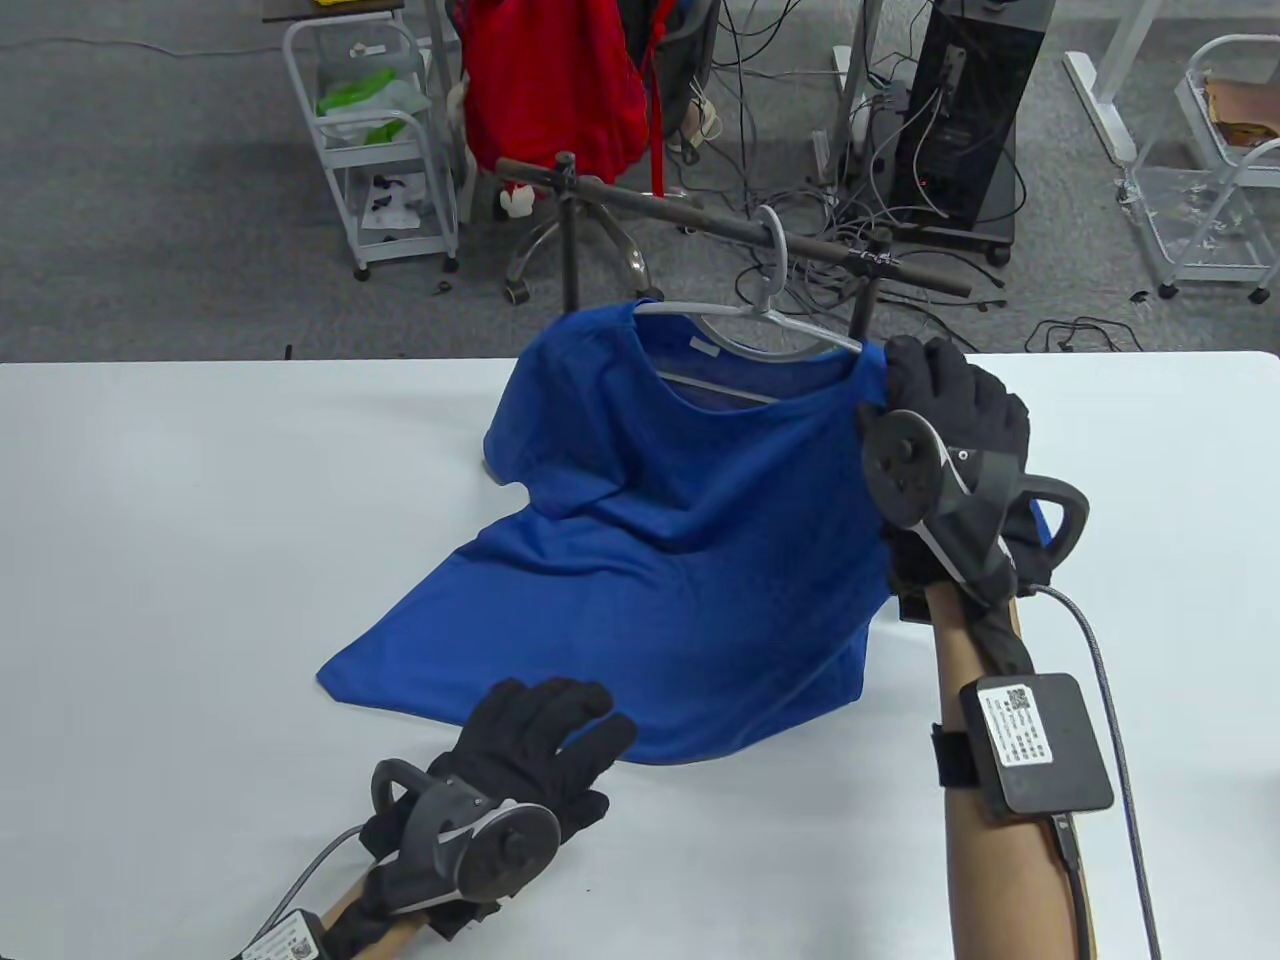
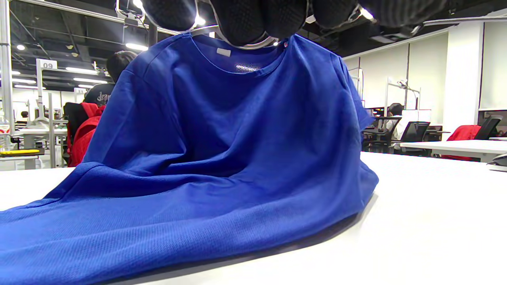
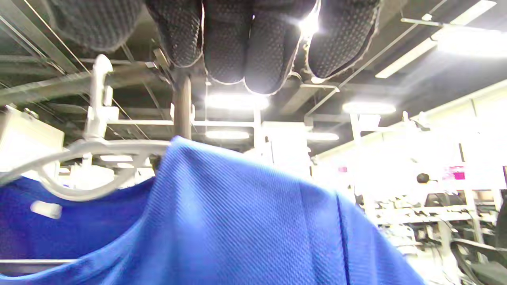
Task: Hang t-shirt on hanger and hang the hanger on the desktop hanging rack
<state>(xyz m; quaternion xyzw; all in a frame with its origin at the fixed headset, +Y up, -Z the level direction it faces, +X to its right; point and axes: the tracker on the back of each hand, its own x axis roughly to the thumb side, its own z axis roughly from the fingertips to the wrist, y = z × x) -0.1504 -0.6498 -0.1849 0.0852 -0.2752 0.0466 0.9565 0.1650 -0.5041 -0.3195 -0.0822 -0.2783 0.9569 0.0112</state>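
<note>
Table view shows a blue t-shirt [image 1: 670, 520] dressed on a pale grey plastic hanger [image 1: 745, 325], whose hook is over the dark horizontal bar of the desktop hanging rack [image 1: 700, 215] at the far edge of the white table [image 1: 180, 560]. The shirt's upper part hangs from the hanger while its lower half spreads forward across the tabletop (the hem lies flat toward the near side).

The right hand [image 1: 950, 420] is raised at the shirt's right shoulder, fingers curled over the fabric at the hanger's end; whether they actually pinch the cloth cannot be told. In the right wrist view the gloved fingertips [image 3: 257, 51] hang side by side above the shoulder fabric, with the hanger's neck and one rack post behind it.

The left hand [image 1: 520, 760] lies low near the front of the table, its fingers straight and slightly apart, the tips touching or just over the shirt's hem. The left wrist view looks along the table at the shirt rising from it.

Beyond the table stand a white wire cart [image 1: 385, 150], a chair with a red garment [image 1: 555, 80], and tangled cables.
</note>
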